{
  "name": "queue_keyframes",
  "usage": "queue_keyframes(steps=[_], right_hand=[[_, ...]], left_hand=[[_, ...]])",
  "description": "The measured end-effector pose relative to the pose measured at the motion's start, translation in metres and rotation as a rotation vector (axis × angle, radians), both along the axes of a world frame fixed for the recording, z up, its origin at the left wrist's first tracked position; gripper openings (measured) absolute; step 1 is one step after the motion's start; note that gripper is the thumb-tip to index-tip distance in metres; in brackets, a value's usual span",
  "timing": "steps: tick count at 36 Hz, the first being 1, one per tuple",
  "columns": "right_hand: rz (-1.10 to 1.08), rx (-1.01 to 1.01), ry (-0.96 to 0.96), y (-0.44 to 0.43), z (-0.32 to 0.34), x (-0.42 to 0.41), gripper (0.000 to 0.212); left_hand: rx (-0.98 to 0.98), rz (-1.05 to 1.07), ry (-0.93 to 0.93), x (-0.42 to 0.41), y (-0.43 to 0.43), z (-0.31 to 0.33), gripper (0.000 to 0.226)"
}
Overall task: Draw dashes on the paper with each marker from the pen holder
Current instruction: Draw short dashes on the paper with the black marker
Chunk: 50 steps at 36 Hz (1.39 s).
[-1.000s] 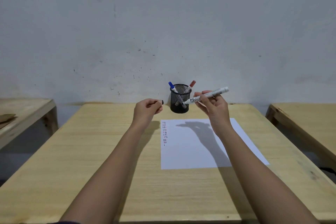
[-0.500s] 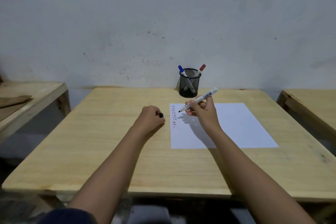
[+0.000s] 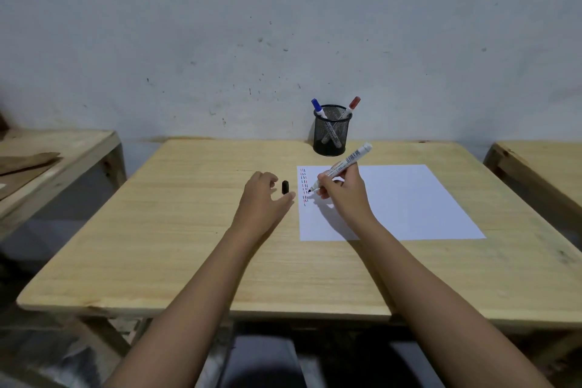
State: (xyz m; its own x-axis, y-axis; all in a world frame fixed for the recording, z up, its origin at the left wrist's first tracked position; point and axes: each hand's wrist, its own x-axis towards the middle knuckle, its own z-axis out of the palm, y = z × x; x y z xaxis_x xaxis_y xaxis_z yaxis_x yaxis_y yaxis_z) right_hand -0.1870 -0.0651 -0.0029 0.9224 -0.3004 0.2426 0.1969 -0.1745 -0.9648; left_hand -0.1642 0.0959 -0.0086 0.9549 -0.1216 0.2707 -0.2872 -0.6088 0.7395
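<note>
While the right hand [image 3: 341, 190] grips the marker [image 3: 341, 167] with its tip at the paper [image 3: 409, 198], the left hand [image 3: 263, 195] rests loosely open on the table [image 3: 189, 230]. The black cap [image 3: 285, 187] lies just beside its fingers.

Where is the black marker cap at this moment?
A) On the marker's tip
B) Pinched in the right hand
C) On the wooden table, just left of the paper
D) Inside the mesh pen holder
C: the black marker cap rests on the wooden table, between the open left hand and the paper.
</note>
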Motion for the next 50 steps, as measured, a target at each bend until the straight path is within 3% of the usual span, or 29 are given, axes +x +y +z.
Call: queue_keyframes(steps=[9,19,50], right_hand=[[-0.044,-0.014,0.035,0.005,-0.013,0.0,0.02],[-0.005,-0.089,0.057,0.007,-0.015,-0.003,0.022],[0.009,-0.043,0.047,0.006,-0.014,-0.005,0.02]], left_hand=[[0.202,-0.192,-0.021,-0.031,-0.003,-0.021,0.033],[0.434,-0.274,0.038,-0.035,-0.006,-0.023,0.049],[0.376,-0.254,0.03,-0.039,-0.005,-0.018,0.047]])
